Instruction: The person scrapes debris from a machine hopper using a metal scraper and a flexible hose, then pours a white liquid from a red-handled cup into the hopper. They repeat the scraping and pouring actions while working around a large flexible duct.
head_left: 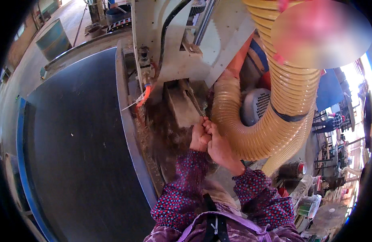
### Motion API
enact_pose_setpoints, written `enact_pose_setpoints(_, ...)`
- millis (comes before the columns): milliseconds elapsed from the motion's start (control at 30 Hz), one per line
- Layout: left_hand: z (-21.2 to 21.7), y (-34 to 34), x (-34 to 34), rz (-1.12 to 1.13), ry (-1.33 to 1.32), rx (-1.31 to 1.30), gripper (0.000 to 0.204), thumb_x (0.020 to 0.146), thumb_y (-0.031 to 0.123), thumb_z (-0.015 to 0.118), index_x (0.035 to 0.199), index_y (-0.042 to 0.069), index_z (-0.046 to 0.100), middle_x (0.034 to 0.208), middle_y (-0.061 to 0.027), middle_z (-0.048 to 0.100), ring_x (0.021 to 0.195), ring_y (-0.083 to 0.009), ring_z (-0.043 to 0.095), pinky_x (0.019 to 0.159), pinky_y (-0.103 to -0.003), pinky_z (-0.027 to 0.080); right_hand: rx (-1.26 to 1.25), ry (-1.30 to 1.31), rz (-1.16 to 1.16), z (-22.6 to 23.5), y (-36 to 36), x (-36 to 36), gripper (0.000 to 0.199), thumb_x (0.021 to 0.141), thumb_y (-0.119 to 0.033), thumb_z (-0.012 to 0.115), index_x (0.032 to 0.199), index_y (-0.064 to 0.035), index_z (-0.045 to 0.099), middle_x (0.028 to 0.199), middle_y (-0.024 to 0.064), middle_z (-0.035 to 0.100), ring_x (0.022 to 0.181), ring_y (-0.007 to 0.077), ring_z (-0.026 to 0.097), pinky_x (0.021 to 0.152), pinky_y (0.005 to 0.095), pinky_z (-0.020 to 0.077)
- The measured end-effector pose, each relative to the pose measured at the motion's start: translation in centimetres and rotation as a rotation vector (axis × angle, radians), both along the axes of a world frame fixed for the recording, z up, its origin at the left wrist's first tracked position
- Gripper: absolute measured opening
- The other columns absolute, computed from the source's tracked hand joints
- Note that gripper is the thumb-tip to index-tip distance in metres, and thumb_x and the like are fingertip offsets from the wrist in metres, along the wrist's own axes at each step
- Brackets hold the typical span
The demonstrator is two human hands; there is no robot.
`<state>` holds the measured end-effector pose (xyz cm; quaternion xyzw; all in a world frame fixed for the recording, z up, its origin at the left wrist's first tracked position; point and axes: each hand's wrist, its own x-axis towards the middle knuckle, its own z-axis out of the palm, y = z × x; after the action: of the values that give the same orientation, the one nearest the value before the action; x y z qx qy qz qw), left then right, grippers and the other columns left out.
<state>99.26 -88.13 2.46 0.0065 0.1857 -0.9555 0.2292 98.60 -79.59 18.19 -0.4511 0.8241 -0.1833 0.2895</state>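
Observation:
My left hand (199,138) and my right hand (222,147) are closed and pressed together in front of the pale machine (169,64). Their fingers meet at the lower end of a thin, dark, stick-like piece (197,103), which slants up into an opening at the machine's base. Whatever the fingers grip is mostly hidden by them. Just left of that piece lies a dusty, flat-faced grey-brown block (181,108). Patterned purple sleeves cover both forearms.
A wide black conveyor belt (81,141) with a metal side rail runs along the left. Thick yellow ribbed hose (270,135) curves close by my right hand, with a grey motor (256,105) behind it. An orange air line (144,97) hangs from the machine. Someone stands far right.

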Motion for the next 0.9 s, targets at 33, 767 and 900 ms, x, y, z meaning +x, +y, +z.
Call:
enact_pose_setpoints(33,-0.1,-0.3,0.1,-0.012,-0.042,-0.025,0.022,0.093,0.022,0.042,0.076,0.008,0.047,0.059,0.0032,0.039,0.051,-0.0107,0.037,0.047,-0.024,0.035,-0.025,0.035,0.010,-0.8,-0.3,-0.4,0.055,0.078,0.000,0.040,0.130,-0.0054,0.024,0.106,0.0238,0.052,0.093,0.0426,0.052,0.078,0.0447,0.0434)
enact_pose_setpoints(767,7.5,-2.6,-7.8,0.282,-0.159,0.092,0.032,0.094,0.023,0.029,0.071,0.007,0.044,0.063,-0.0020,0.044,0.057,-0.0164,0.046,0.050,-0.033,0.041,-0.140,0.495,0.651,2.4,-5.9,-13.6,0.022,0.078,-0.010,0.048,0.094,-0.0013,0.060,0.090,0.0213,0.060,0.087,0.0372,0.057,0.073,0.0416,0.0457)
enact_pose_setpoints(900,8.7,-1.5,-5.5,0.338,-0.468,-0.470,0.024,0.093,0.020,0.034,0.081,0.006,0.050,0.071,-0.0041,0.051,0.062,-0.0170,0.049,0.055,-0.033,0.043,0.098,0.732,0.542,5.0,-5.4,-10.4,0.021,0.080,-0.010,0.045,0.093,-0.0011,0.059,0.094,0.0196,0.060,0.091,0.0351,0.057,0.073,0.0432,0.0462)
